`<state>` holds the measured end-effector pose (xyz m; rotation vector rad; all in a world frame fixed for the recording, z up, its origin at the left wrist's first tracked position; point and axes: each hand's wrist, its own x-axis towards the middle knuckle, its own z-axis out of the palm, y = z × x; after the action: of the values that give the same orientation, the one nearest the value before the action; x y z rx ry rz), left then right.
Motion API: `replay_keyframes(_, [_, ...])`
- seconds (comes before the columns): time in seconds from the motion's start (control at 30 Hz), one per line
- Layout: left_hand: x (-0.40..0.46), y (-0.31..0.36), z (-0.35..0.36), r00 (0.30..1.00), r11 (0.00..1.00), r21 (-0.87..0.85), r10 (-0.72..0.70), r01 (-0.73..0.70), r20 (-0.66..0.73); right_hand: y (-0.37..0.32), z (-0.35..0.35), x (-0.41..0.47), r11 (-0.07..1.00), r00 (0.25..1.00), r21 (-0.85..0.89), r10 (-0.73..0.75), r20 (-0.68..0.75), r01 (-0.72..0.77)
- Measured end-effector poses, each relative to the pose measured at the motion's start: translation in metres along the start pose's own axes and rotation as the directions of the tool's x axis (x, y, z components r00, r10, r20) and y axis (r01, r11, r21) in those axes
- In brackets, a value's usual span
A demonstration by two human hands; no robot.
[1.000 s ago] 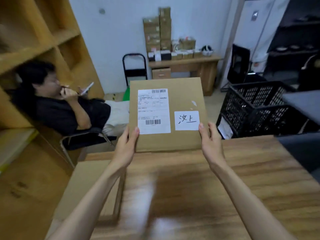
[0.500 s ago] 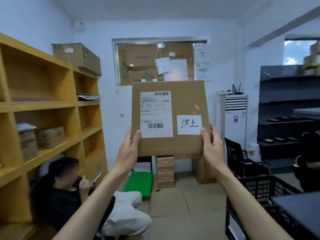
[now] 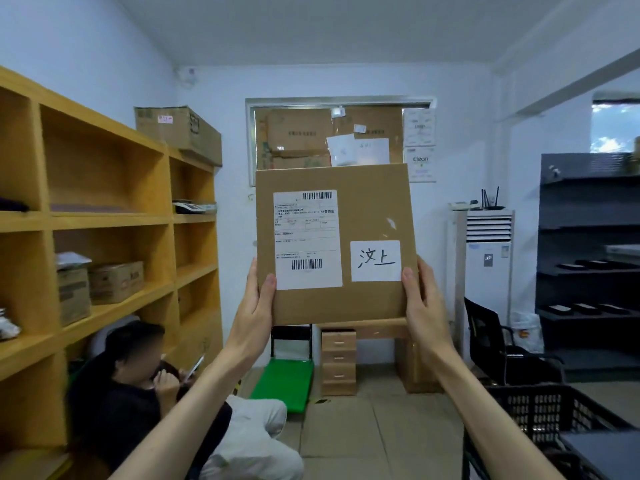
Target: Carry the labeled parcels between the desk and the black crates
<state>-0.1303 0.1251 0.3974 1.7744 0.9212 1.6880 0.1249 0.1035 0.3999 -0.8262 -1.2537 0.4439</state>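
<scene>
The brown parcel [image 3: 360,216] is held upright in the air at head height, with the left hand [image 3: 254,306] grasping its lower left edge and the right hand [image 3: 420,306] grasping its lower right edge, above the black crate [image 3: 540,410].

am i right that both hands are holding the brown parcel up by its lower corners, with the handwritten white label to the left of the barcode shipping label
Not quite. In the head view the left hand and right hand do hold the brown parcel up by its lower corners, but the handwritten white label sits to the right of the barcode shipping label, not the left.
</scene>
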Motion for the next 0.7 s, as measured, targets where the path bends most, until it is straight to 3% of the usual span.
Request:
replay_keyframes(0.43, [-0.015, 0.002, 0.0, 1.0, 0.999, 0.038, 0.009, -0.009, -0.012, 0.005, 0.001, -0.014, 0.999, 0.999, 0.014, 0.032, -0.043, -0.031])
replay_keyframes(0.7, [-0.024, 0.024, -0.072, 0.994, 0.994, 0.107, 0.034, -0.023, -0.099, -0.019, 0.07, -0.026, 0.997, 0.999, 0.073, 0.03, 0.013, -0.031])
